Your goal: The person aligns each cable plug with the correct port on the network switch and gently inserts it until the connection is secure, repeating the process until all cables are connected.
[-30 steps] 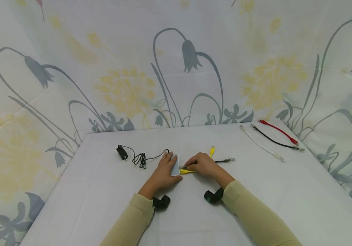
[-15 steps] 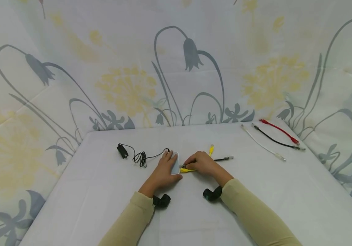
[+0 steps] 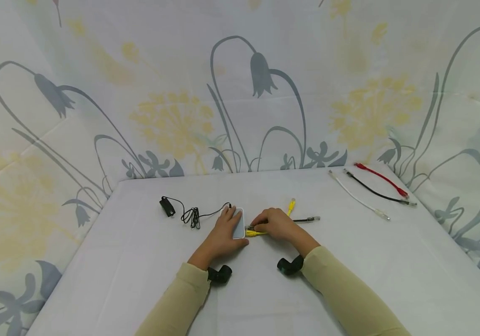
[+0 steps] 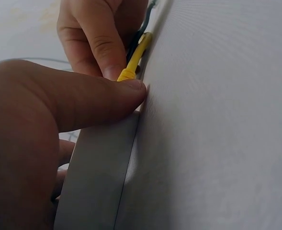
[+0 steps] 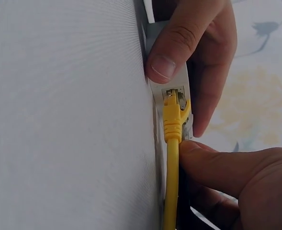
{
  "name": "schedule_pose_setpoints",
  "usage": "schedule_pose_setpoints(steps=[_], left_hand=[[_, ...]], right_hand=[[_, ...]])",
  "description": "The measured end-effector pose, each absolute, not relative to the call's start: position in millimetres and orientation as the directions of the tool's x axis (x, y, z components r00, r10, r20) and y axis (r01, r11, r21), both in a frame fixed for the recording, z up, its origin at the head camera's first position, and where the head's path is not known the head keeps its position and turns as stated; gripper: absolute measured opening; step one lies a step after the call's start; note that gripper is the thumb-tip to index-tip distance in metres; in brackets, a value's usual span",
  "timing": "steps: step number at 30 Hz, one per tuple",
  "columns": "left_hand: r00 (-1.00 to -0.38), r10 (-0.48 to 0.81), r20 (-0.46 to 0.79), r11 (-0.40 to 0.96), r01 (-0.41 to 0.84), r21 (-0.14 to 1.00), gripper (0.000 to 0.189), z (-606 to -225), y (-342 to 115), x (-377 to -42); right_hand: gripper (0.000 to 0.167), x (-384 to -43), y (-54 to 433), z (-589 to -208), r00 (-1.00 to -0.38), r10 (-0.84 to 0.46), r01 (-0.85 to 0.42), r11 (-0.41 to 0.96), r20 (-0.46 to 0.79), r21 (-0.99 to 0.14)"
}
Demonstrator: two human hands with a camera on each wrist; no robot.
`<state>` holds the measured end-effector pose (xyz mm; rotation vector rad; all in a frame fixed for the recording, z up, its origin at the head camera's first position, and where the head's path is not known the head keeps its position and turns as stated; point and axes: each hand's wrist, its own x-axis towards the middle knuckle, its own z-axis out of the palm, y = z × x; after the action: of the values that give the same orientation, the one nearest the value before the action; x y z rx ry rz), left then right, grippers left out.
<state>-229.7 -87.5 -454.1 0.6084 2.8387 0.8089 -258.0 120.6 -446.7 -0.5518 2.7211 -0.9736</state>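
Observation:
A small white network switch lies flat on the table. My left hand grips it, fingers over its top and the thumb at its near side. In the right wrist view, a yellow Ethernet cable's plug sits in a port on the switch's right side. Close beside that plug, my right hand pinches the end of a short black Ethernet cable against the same side. Thumb and yellow plug partly hide the black plug. The yellow cable runs under my right hand, its free end showing beyond.
A black power adapter lies to the left, its bundled cord leading to the switch's far end. At the back right lie a white cable, another black cable and a red cable. A floral cloth surrounds the table.
Both hands stay almost in place. The free ends of the yellow and black cables shift slightly, a little to the right over the last half second.

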Motion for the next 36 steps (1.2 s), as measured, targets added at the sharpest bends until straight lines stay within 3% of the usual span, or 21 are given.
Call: schedule_pose_setpoints(steps=[36], left_hand=[[-0.909, 0.417, -0.021, 0.784, 0.348, 0.514, 0.082, -454.3, -88.8, -228.5]], right_hand=[[0.018, -259.6, 151.3, -432.4, -0.933, -0.358, -0.259, 0.734, -0.034, -0.627]])
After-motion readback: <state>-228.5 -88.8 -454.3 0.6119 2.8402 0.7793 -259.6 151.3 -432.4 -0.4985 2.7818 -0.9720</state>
